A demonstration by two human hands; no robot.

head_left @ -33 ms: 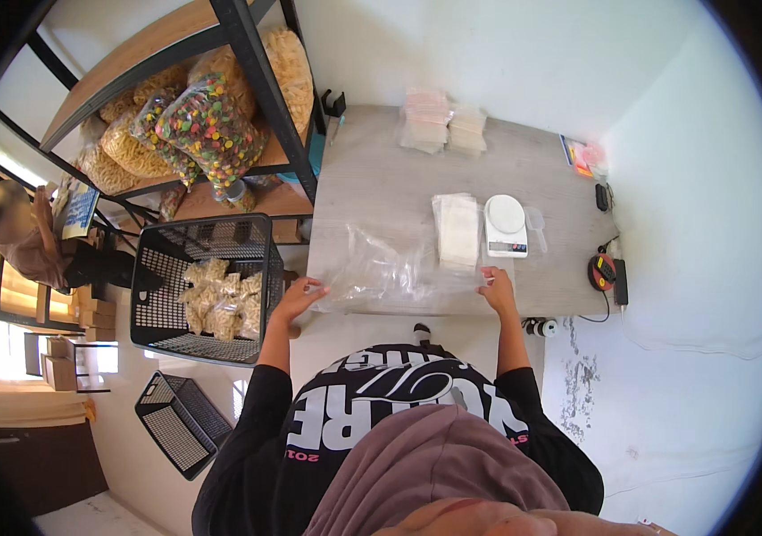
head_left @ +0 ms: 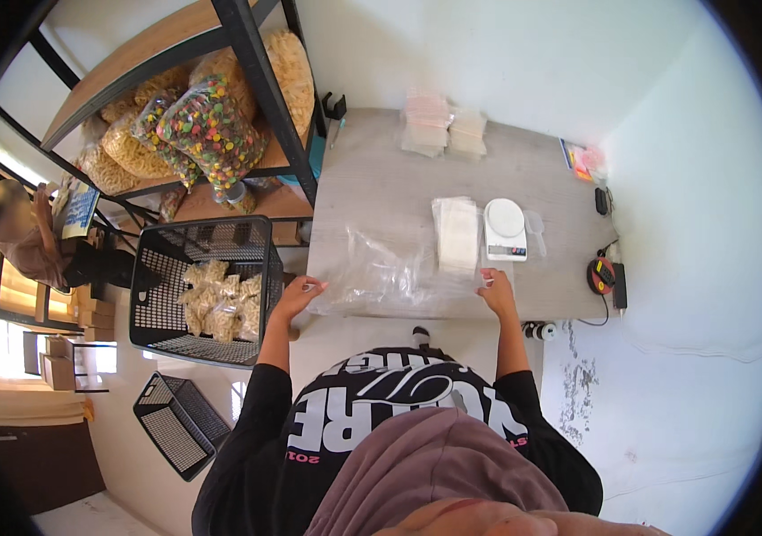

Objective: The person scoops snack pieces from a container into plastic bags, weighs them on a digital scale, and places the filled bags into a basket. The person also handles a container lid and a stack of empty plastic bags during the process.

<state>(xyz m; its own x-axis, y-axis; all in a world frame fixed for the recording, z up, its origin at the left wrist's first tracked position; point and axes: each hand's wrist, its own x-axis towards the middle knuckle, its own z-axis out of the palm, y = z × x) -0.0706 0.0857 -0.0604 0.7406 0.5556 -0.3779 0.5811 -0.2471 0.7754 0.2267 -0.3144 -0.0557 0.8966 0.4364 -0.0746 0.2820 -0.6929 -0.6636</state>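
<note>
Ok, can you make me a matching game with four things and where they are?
Things:
1. White scale
2. Clear plastic
3. Big bag of colourful pieces
4. Small filled bags

Places:
A. Inside the black basket
B. On the shelving rack
C. Between the left hand and right hand
D. Just right of the pale stack

Pairs: 1-D, 2-C, 3-B, 4-A

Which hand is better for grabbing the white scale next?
The right hand, probably: it's close to the near edge of the scale. The left hand is farther away, by the left end of the clear plastic, with a pale stack between it and the scale.
</note>
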